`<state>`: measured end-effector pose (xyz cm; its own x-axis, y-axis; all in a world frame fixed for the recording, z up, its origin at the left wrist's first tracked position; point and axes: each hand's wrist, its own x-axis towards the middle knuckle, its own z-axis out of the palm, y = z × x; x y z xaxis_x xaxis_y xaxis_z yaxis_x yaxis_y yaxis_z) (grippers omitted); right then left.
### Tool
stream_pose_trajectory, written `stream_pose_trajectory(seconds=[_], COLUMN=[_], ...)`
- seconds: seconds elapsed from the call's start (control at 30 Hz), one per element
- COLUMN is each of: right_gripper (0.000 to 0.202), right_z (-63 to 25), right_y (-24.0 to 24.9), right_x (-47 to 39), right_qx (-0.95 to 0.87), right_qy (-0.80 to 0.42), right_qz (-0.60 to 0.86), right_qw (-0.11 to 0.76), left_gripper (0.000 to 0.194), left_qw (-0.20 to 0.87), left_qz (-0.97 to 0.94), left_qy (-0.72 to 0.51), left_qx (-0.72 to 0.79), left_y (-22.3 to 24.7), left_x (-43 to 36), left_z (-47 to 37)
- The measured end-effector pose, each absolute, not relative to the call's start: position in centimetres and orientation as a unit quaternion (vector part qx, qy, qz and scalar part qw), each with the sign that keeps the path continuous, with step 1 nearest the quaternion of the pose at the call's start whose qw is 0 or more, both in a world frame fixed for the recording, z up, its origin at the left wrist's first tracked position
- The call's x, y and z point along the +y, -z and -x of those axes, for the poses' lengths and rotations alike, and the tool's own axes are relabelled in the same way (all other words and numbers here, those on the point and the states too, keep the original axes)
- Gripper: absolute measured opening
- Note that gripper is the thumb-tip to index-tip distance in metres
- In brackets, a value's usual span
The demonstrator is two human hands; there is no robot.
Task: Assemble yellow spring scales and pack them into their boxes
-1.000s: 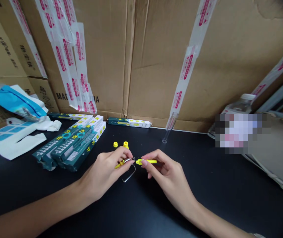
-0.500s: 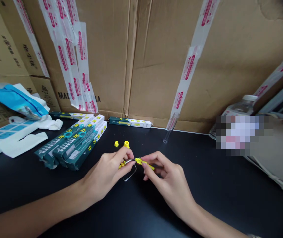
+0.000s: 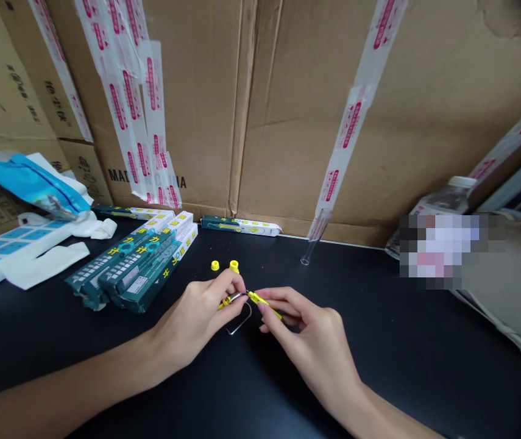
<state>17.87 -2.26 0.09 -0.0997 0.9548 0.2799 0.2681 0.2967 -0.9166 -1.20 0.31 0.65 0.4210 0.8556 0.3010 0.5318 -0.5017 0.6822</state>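
Note:
Between the fingertips of my left hand (image 3: pixel 208 314) is a thin metal spring with a yellow end piece (image 3: pixel 224 302). My right hand (image 3: pixel 310 332) pinches a slim yellow plastic piece (image 3: pixel 255 297) whose near end meets the tip of the spring. How the two join is too small to make out. A bent metal wire hook (image 3: pixel 241 325) hangs just below my left fingertips. Behind that hand, two small yellow caps sit on the black table: one cap (image 3: pixel 215 266) at the left, a taller cap (image 3: pixel 234 266) beside it.
Green and white spring scale boxes (image 3: pixel 144 262) are stacked on the left, and another box (image 3: pixel 241 226) lies against the cardboard wall (image 3: pixel 287 122). A clear tube (image 3: pixel 309 250) leans there too. Power strip (image 3: pixel 22 238), plastic bottle (image 3: pixel 454 198) and grey bag (image 3: pixel 507 286) flank the table.
My right hand has lowered slightly, and the yellow piece in it tilts more steeply down to the right. My left hand has stayed almost in place.

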Motion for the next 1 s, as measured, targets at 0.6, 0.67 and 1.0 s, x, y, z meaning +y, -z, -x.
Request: stream_pose_trajectory(seconds=[0.6, 0.67, 1.0], right_gripper=[0.031, 0.037, 0.035], right_z=[-17.99, -18.06, -17.79], right_y=[-0.02, 0.05, -0.34], right_x=[-2.01, -1.84, -1.89], right_qx=[-0.617, -0.607, -0.522], right_qy=[-0.399, -0.430, -0.570], right_qz=[0.482, 0.471, 0.403], right_qw=[0.478, 0.475, 0.490], left_gripper=[0.008, 0.008, 0.006], left_qw=[0.264, 0.265, 0.262], left_qz=[-0.801, -0.802, -0.802], left_qy=[-0.323, -0.322, -0.316], left_qx=[0.429, 0.427, 0.435], left_y=[-0.96, -0.85, -1.13], left_x=[0.00, 0.00, 0.05], left_z=[1.18, 1.26, 1.16])
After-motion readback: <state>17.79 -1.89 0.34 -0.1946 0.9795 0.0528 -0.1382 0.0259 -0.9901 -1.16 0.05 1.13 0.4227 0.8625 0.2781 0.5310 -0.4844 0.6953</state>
